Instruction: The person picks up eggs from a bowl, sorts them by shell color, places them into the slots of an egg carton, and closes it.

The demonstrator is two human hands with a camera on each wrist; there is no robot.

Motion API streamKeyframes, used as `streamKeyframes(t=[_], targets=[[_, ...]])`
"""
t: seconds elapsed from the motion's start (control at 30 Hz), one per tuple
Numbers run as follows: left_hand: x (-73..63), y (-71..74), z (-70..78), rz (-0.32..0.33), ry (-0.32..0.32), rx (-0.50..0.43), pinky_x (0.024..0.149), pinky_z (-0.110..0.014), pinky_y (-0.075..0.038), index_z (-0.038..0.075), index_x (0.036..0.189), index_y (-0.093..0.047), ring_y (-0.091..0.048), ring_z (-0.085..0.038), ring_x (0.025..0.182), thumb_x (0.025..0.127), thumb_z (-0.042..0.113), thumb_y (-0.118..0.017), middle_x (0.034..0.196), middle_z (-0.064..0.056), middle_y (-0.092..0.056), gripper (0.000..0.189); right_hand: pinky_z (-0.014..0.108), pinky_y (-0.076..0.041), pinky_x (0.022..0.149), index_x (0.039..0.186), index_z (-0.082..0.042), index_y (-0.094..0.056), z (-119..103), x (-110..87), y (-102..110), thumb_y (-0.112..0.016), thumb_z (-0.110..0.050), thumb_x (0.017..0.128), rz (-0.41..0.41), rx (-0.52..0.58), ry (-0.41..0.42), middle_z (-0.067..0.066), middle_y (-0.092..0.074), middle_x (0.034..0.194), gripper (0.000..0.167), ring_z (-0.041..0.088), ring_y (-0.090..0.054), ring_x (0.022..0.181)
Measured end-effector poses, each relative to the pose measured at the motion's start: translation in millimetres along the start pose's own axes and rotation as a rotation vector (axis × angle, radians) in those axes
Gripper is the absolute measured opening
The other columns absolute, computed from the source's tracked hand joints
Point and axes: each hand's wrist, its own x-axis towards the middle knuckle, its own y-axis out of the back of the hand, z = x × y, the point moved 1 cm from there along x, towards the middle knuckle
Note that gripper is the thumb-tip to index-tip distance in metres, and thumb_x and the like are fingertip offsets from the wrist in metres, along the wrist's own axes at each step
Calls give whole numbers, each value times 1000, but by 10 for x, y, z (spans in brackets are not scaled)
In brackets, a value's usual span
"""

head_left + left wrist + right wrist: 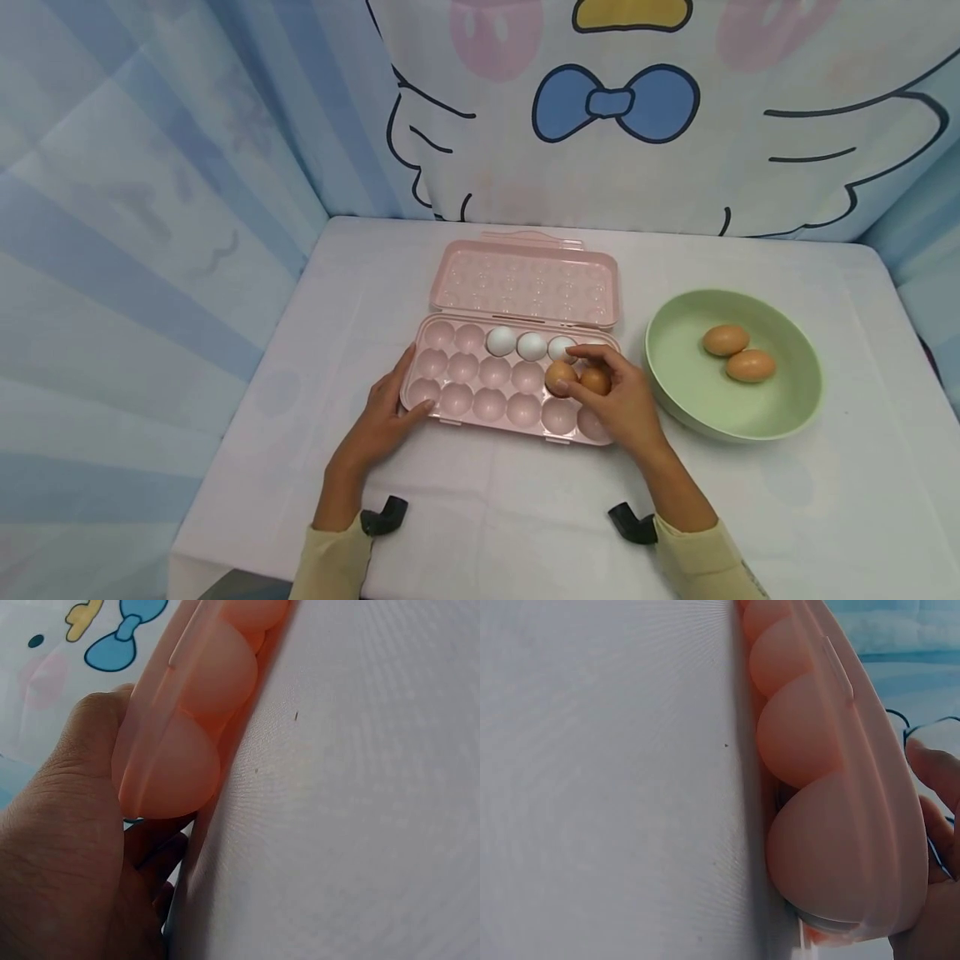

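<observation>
A pink plastic egg tray (453, 400) lies open on the table, its lid (525, 283) folded back. My left hand (382, 425) grips the tray's left end; in the left wrist view, the thumb lies along the rim and fingers show underneath. White eggs (501, 341) sit in the back row, the rightmost part of which my right hand (622, 400) partly covers. In the middle row, the right hand's thumb and forefinger pinch a brown egg (558, 377) in its cup. Another brown egg (596, 381) sits beside it, under the palm side of that hand.
A green bowl (675, 392) with two brown eggs (738, 353) stands right of the tray, close to my right hand. White cloth (480, 500) covers the table. Behind hangs a curtain (615, 183) with a cartoon print; a striped one (150, 333) hangs left.
</observation>
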Motion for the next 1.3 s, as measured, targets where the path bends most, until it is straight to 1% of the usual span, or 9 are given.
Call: streamKeyframes(t=[0.1,0.4,0.6,0.7,0.83,0.97,1.03,1.13,1.3], targets=[[5,0,10,1,-3,2,117,-67,-18,40,167,-12,-18,-36,152,97,45,-71,169,-3,-25,92,25,-50,97,124,-3,-70,1,-3,3,-87,2,82,0,19,-3,17,-69,122,45,32,-60,119],[8,-5,21,0,6,4,117,-68,-18,40,167,-11,-16,-36,153,96,48,-70,169,-3,-25,93,25,-50,97,123,-4,-70,11,11,15,-87,0,82,-8,20,-11,15,-69,123,44,21,-61,120],[22,-5,0,5,-25,-2,117,-67,-17,38,167,-11,-17,-37,153,97,46,-70,170,-2,-23,92,25,-49,98,123,-3,-70,8,18,21,-86,2,83,-18,28,-13,16,-68,123,43,24,-60,119],[22,-10,-13,7,-40,1,118,-67,-15,38,167,-11,-17,-36,153,98,45,-69,170,0,-22,91,27,-49,99,123,-2,-70,14,16,23,-84,3,84,-12,50,-9,16,-68,123,41,22,-60,119],[19,-16,-23,8,-46,-1,118,-67,-15,38,167,-11,-17,-35,153,98,45,-69,170,1,-22,91,30,-47,102,122,3,-69,-1,10,25,-79,11,85,15,104,13,19,-68,121,39,20,-61,117],[30,-25,-29,9,-57,-4,118,-67,-14,38,167,-10,-17,-35,153,98,45,-69,170,1,-23,91,32,-46,103,121,8,-67,-66,6,41,-72,19,84,53,160,16,20,-69,119,39,22,-62,116],[34,-30,-30,9,-60,-7,118,-67,-13,38,167,-10,-17,-35,153,98,46,-69,170,1,-23,92,32,-46,104,120,9,-67,-114,13,62,-71,21,84,67,171,21,19,-70,117,39,22,-63,116],[32,-36,-37,7,-56,-8,119,-66,-13,38,167,-10,-17,-34,154,98,45,-69,170,2,-23,91,32,-45,106,121,10,-66,-199,29,131,-70,21,84,77,149,62,19,-70,117,38,23,-63,117],[27,-28,-41,8,-54,-4,119,-65,-13,38,167,-10,-18,-33,154,98,44,-69,170,3,-23,91,31,-44,107,121,12,-65,-336,87,350,-74,16,87,135,128,124,17,-70,117,35,23,-64,117]])
